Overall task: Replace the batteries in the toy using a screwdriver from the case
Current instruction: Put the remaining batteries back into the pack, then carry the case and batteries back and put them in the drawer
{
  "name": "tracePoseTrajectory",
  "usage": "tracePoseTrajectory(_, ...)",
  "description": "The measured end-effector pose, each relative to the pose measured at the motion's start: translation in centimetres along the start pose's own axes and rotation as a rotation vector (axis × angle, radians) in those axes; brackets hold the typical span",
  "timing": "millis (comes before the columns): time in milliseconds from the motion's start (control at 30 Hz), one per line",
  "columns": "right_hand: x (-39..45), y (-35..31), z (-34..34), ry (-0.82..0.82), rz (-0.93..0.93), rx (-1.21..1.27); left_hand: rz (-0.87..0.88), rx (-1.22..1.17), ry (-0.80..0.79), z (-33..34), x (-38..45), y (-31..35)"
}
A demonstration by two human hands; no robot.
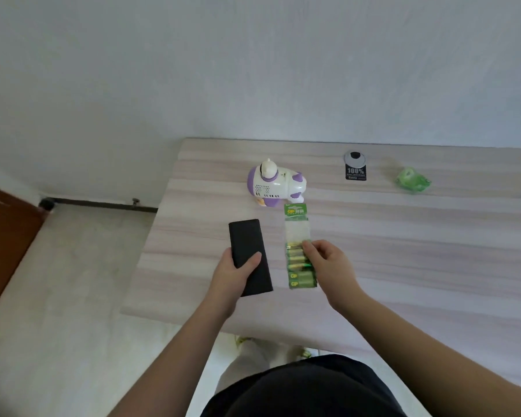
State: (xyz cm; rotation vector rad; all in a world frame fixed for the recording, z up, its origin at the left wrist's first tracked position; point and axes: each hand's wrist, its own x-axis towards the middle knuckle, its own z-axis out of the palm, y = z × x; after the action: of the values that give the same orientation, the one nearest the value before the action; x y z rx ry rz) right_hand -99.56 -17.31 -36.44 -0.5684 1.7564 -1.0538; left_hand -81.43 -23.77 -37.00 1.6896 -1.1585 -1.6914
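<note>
The job looks to be at its very start: the things are laid out and nothing is opened yet. The left hand [233, 273] grips the near end of the black case [250, 256], thumb lying across its lid, near the left edge of the bench [433, 236]; the case is closed and no screwdriver is in sight. The right hand [328, 264] has its fingers curled down on the battery strip [300, 257], just beside the case, pinching or pressing at the packet about halfway along; whether it has one cell pulled free cannot be told. The toy [275, 183], a white and purple rocket-like figure, stands farther in, just beyond the far end of the strip, with its battery cover out of view.

The next move, as I judge it, calls for opening the case and picking a driver that fits the toy's cover screw, which means turning the toy over first.

Writing: the strip's green header and cells carry "GP". A black tag [356, 172] toward the far edge reads "100%"; its smaller print is too blurred. A crumpled green wrapper [413, 181] lies toward the far right corner.
</note>
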Motion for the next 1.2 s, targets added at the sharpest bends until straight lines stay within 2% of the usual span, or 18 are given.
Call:
tracePoseTrajectory(233,-1.1,-5.4,3.0,-0.162,-0.076,0.051,0.051,-0.307,0.072,-3.8,-5.2,5.0)
tracePoseTrajectory(333,-2.1,-7.5,4.7,-0.229,-0.099,0.056,0.11,-0.362,0.095,-5.7,-7.1,5.9)
tracePoseTrajectory(567,-5.2,-12.3,10.7,-0.401,-0.165,0.06,0.222,-0.484,0.26,-11.5,-10.9,7.3)
tracePoseTrajectory(900,-15.3,-17.7,24.6,-0.703,-0.272,0.067,0.324,-0.659,0.435,-25.0,-20.1,7.9)
tracePoseTrajectory(1200,-27.8,-18.6,37.9,-0.896,-0.32,0.016,0.406,-0.748,0.622,-38.4,-29.7,5.1)
